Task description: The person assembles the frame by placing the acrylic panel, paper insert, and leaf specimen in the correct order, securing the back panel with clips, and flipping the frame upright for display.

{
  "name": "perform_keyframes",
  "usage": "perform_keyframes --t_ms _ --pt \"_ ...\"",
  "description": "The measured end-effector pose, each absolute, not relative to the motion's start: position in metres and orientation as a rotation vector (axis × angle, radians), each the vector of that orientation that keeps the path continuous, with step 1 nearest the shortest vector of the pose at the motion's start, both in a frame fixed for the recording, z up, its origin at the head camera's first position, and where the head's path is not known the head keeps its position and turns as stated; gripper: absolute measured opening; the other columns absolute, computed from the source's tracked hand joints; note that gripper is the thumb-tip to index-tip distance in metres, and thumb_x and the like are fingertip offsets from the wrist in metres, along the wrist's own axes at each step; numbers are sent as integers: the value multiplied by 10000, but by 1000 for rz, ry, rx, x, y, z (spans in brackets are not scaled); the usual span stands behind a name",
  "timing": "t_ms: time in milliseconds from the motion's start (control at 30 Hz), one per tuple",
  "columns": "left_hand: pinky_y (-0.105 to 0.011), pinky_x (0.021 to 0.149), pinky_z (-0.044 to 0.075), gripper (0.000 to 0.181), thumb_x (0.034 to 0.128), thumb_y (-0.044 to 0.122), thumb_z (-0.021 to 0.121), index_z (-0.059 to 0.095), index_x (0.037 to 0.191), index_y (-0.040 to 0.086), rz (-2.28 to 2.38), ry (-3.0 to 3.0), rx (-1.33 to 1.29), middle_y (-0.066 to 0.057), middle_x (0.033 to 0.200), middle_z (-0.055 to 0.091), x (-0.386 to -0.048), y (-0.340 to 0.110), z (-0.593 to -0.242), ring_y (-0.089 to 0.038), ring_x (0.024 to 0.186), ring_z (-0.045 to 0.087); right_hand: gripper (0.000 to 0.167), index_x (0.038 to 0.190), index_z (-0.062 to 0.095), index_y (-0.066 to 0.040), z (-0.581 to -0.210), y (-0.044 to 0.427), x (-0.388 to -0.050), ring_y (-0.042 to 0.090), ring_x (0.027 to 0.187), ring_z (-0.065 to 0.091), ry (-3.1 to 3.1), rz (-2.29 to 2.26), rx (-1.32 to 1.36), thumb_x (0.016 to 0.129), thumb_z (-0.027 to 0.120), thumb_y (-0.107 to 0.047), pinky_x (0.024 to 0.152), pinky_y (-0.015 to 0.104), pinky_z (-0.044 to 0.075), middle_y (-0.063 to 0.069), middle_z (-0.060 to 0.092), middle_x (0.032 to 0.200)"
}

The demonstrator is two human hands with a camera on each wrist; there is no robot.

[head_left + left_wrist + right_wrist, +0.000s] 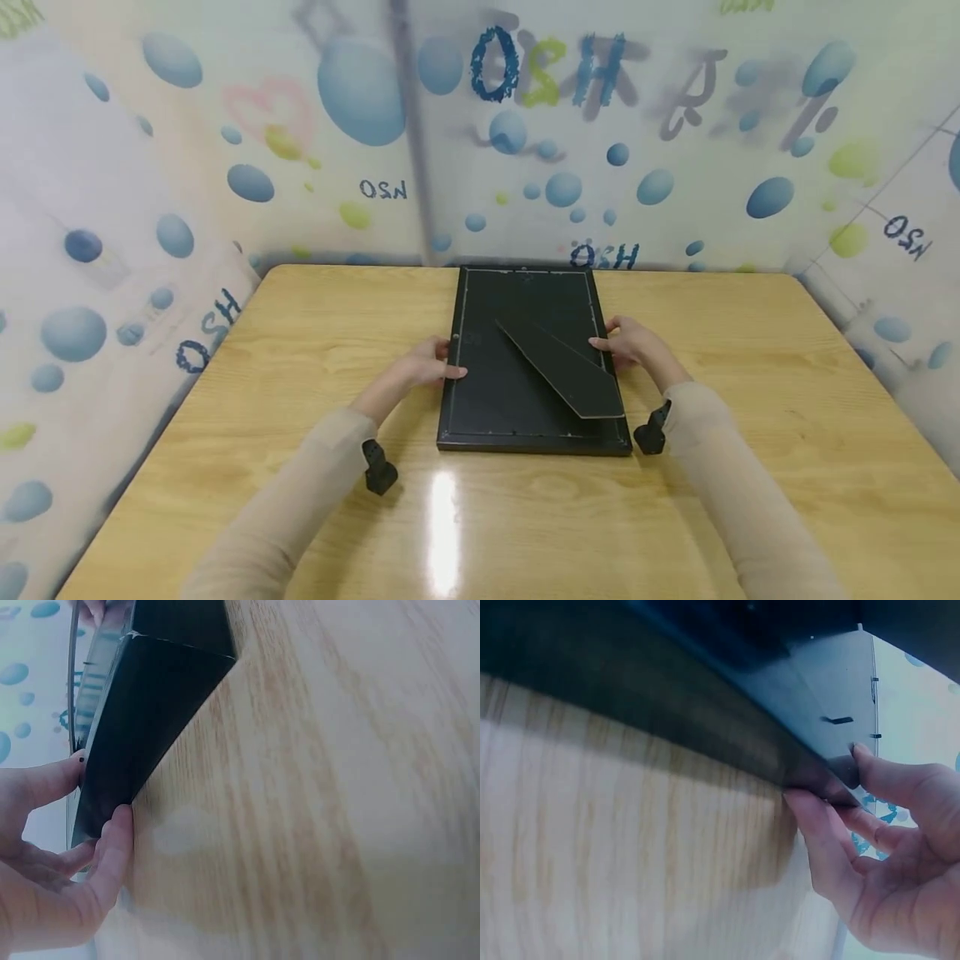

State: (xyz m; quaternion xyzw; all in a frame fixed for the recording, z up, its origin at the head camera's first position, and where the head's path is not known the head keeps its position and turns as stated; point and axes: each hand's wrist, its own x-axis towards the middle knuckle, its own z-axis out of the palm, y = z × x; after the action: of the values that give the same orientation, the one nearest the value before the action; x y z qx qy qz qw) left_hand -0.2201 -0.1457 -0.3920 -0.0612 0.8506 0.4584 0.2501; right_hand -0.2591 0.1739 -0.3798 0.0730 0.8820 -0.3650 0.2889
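A black picture frame (487, 392) lies back side up on the wooden table, with its easel stand (562, 371) slanting across the back panel toward the near right corner. My left hand (431, 363) holds the frame's left edge; in the left wrist view the thumb is on top and the fingers (112, 847) are against the side and low by the tabletop. On the opposite edge my right hand (628, 342) grips likewise, its thumb over the rim and fingers (821, 832) at the side. Small metal tabs (840, 720) show along the back panel in the right wrist view.
The wooden table (330, 333) runs out to both sides and toward me. Its far edge meets a wall (300, 208) covered with blue bubbles and lettering, close behind the frame. A black wrist camera (379, 468) sits on my left wrist, another camera (651, 429) on my right.
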Motion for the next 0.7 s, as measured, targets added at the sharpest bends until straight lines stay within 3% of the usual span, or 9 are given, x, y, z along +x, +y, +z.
perform_keyframes --t_ms 167,400,700 --pt "-374 937 469 708 837 143 657 253 1405 17 1261 2295 -195 -182 1414 349 -216 -148 -393 -297 1218 459 649 1395 174 45 -385 173 -254 344 1053 558 2327 -1036 137 947 464 -324 836 366 525 320 380 1311" --pt "-393 945 464 704 835 123 654 247 1395 -6 1296 2284 -148 -202 1403 336 -222 -142 -396 -322 1227 445 779 1436 56 61 -393 193 -236 405 1258 368 2308 -1094 -48 930 518 -309 1002 449 404 338 209 1426" --pt "-407 900 481 640 839 108 647 292 1360 1 1375 2263 -140 -187 1349 387 -219 -152 -402 -305 1144 496 809 1432 60 77 -395 203 -217 396 1212 388 2183 -1191 -265 877 594 -170 960 407 408 310 312 1342"
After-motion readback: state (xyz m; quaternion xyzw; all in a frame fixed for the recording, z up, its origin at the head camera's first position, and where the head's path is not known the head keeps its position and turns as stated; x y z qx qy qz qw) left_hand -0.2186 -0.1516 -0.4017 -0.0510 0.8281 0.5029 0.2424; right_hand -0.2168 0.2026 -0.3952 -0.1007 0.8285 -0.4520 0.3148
